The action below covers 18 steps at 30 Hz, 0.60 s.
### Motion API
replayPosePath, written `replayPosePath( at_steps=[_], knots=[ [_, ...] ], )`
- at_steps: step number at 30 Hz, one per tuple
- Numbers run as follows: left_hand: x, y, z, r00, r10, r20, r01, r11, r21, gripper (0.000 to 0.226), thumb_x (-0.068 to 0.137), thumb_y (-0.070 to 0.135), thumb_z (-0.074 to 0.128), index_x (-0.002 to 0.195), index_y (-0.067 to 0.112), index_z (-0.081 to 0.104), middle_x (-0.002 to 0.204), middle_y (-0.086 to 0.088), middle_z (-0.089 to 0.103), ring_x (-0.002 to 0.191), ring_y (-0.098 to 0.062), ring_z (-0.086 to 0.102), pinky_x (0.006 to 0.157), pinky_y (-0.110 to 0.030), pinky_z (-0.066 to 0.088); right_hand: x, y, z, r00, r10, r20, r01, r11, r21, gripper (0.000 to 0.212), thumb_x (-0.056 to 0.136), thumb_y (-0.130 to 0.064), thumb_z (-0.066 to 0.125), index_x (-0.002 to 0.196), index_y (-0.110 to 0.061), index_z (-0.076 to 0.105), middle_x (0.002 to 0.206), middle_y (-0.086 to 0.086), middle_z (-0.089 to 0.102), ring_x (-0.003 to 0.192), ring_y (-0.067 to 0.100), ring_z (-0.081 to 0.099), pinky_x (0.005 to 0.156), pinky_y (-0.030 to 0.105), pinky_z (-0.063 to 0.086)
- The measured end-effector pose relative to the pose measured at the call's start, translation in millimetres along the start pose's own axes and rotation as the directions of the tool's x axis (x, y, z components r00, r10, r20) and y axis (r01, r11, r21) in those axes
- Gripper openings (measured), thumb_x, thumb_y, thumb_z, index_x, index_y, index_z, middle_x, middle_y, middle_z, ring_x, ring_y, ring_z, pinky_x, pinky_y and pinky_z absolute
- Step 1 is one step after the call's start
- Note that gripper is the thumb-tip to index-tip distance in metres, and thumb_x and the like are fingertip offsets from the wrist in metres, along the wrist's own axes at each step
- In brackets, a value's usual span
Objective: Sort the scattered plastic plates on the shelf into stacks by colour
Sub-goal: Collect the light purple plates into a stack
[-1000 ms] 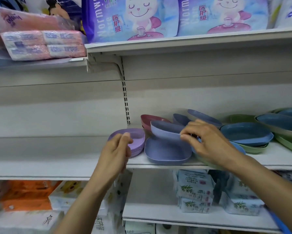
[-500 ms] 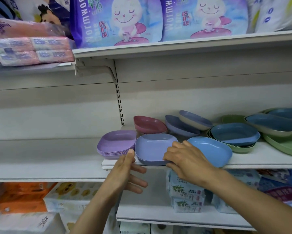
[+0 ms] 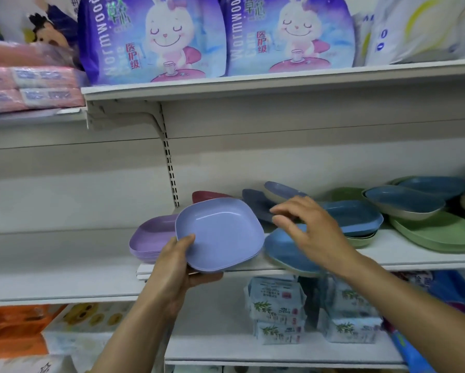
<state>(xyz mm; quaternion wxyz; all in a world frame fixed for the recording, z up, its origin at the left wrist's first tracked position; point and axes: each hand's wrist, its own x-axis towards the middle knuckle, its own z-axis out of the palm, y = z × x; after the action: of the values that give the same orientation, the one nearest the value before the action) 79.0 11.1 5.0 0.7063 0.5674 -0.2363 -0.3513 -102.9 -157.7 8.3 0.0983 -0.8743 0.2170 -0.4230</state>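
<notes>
My left hand (image 3: 176, 267) grips a small stack of periwinkle square plates (image 3: 220, 235) by its near-left corner, thumb on the rim and fingers underneath, tilted up off the shelf (image 3: 403, 255). Behind it to the left sits a lilac stack (image 3: 152, 238). My right hand (image 3: 309, 232) hovers open, fingers spread, above a blue plate (image 3: 282, 251) that lies at the shelf's front edge. Further back are a maroon plate (image 3: 208, 196), slate-blue plates (image 3: 258, 201), blue plates on green ones (image 3: 360, 216) and large green plates (image 3: 441, 232) at the right.
The white shelf board to the left (image 3: 51, 262) sits lower and is bare. Purple packs (image 3: 150, 36) fill the shelf above. Tissue packets (image 3: 277, 310) lie on the shelf below, with orange boxes (image 3: 13, 329) at the lower left.
My left hand has taken hold of the periwinkle stack and tipped it up off the shelf. My right hand let go of that stack and moved right, above the blue plate.
</notes>
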Motion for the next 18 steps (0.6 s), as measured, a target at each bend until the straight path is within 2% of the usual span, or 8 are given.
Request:
replayPosePath(
  at_steps=[1,3,5,7,10,12,15,18],
  knots=[
    [0.8,1.3,-2.0,1.000,0.005,-0.002,-0.005,1.000,0.014,0.017,0.100,0.020,0.045,0.111,0.015,0.057,0.112,-0.010,0.061,0.090,-0.035,0.065,0.052,-0.036,0.058,7.5,9.7,-2.4,0.995,0.096,-0.002,-0.096,0.994,-0.043,0.019,0.092,-0.036,0.057,0.104,-0.026,0.068,0.103,-0.012,0.063,0.103,0.012,0.054,0.080,0.032,0.046],
    [2.8,3.4,-4.1,1.000,0.012,0.000,-0.012,0.999,0.032,0.016,0.100,0.021,0.045,0.110,0.016,0.056,0.112,-0.009,0.060,0.090,-0.035,0.065,0.052,-0.037,0.058,21.4,25.1,-3.0,0.975,0.209,0.076,-0.187,0.956,-0.225,0.016,0.092,-0.035,0.057,0.102,-0.028,0.067,0.106,-0.008,0.063,0.105,0.015,0.054,0.076,0.031,0.044],
    [5.5,3.9,-4.4,1.000,0.008,0.003,-0.008,1.000,0.029,0.018,0.100,0.021,0.046,0.113,0.015,0.055,0.112,-0.009,0.059,0.089,-0.034,0.065,0.052,-0.038,0.058,32.4,31.8,1.4,0.957,0.257,0.134,-0.197,0.916,-0.349,0.015,0.092,-0.038,0.056,0.098,-0.028,0.066,0.105,-0.004,0.063,0.102,0.019,0.056,0.071,0.032,0.045],
    [8.7,4.0,-4.7,1.000,0.003,0.005,-0.003,1.000,0.021,0.019,0.099,0.021,0.046,0.115,0.014,0.055,0.112,-0.009,0.059,0.087,-0.033,0.065,0.053,-0.039,0.059,41.9,33.5,8.1,0.947,0.270,0.174,-0.189,0.906,-0.380,0.015,0.091,-0.039,0.057,0.098,-0.029,0.066,0.102,-0.003,0.066,0.096,0.020,0.059,0.068,0.031,0.047],
    [13.7,4.1,-6.6,1.000,-0.003,0.002,0.003,1.000,0.018,0.023,0.099,0.022,0.046,0.119,0.013,0.055,0.116,-0.011,0.059,0.086,-0.033,0.065,0.053,-0.039,0.058,54.3,30.3,17.4,0.925,0.274,0.262,-0.145,0.895,-0.423,0.016,0.091,-0.038,0.059,0.100,-0.031,0.069,0.093,-0.007,0.066,0.084,0.016,0.057,0.058,0.024,0.039],
    [16.0,4.2,-8.6,1.000,-0.010,0.000,0.010,1.000,0.015,0.025,0.099,0.022,0.047,0.121,0.013,0.055,0.118,-0.012,0.059,0.088,-0.034,0.065,0.053,-0.039,0.058,60.6,30.2,23.8,0.919,0.263,0.295,-0.101,0.877,-0.469,0.014,0.090,-0.032,0.059,0.098,-0.030,0.070,0.098,-0.005,0.068,0.087,0.018,0.059,0.059,0.024,0.038],
    [16.9,3.7,-11.4,1.000,-0.005,0.005,0.005,1.000,0.016,0.025,0.099,0.022,0.047,0.121,0.014,0.056,0.119,-0.012,0.059,0.089,-0.034,0.066,0.055,-0.041,0.059,66.8,31.9,31.7,0.908,0.282,0.310,-0.100,0.864,-0.494,0.018,0.086,-0.019,0.058,0.093,-0.027,0.072,0.113,0.000,0.067,0.097,0.022,0.062,0.064,0.025,0.047],
    [16.1,3.5,-13.1,1.000,0.005,0.011,-0.005,1.000,0.025,0.022,0.099,0.021,0.046,0.118,0.015,0.057,0.117,-0.012,0.060,0.086,-0.033,0.067,0.057,-0.042,0.059,68.5,32.7,34.6,0.899,0.292,0.326,-0.078,0.840,-0.537,0.017,0.085,-0.018,0.059,0.094,-0.024,0.072,0.117,0.002,0.065,0.101,0.024,0.061,0.072,0.028,0.054]
  ],
)
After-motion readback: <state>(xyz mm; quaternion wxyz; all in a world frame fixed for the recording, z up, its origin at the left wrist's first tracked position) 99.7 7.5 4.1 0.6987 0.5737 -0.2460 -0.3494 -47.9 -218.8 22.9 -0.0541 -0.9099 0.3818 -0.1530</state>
